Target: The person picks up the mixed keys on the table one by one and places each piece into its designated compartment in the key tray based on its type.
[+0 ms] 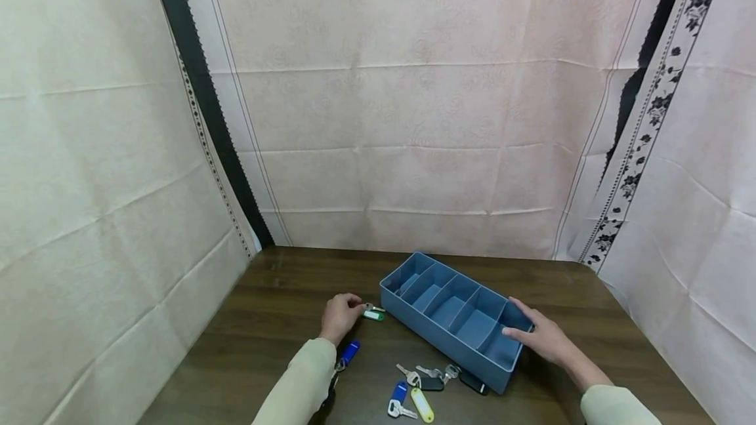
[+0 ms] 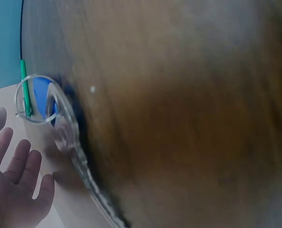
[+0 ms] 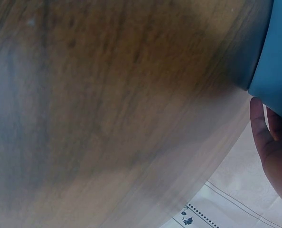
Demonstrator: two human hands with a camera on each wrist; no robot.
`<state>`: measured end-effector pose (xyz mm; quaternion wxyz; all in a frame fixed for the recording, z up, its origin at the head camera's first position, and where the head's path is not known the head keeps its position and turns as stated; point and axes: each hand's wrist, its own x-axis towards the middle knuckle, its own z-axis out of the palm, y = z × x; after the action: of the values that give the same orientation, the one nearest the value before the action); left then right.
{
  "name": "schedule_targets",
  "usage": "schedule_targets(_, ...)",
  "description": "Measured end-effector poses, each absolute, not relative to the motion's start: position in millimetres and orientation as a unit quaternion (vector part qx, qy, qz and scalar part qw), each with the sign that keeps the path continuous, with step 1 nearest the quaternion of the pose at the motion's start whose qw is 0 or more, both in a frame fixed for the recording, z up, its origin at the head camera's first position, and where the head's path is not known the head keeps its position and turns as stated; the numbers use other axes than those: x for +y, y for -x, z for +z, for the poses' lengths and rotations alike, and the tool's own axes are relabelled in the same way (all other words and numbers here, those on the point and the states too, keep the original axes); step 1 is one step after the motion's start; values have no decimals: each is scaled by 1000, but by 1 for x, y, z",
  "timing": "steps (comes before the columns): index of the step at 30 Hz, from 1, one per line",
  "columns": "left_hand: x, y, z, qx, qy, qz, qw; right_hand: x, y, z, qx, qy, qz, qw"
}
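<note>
Tag [image 1: 373,314], green with a white label, lies on the wood-grained worktop [image 1: 236,353] just beside the long wall of the tray [image 1: 437,333]; my left hand [image 1: 341,315] is next to it, thumb and fingers apart. I judge I am picking it up, so the next move calls for a fine pinch. My right hand [image 1: 546,338] grips one end of the smooth, oblong blue tray, seemingly plastic. Nearer me lie metal keys [image 1: 405,371] and a round-ended yellow tag [image 1: 422,404]

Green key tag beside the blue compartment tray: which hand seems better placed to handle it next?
Probably the left hand: its fingertips are right by the green key tag. The right hand is at the opposite end of the blue compartment tray.
</note>
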<state>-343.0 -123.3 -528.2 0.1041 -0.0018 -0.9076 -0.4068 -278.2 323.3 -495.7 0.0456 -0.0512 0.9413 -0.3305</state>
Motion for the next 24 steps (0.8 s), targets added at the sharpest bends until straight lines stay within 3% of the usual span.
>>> schedule_targets(24,-118,349,-535,-933,18,-335,131,323,279,-497,942,38,-332,45)
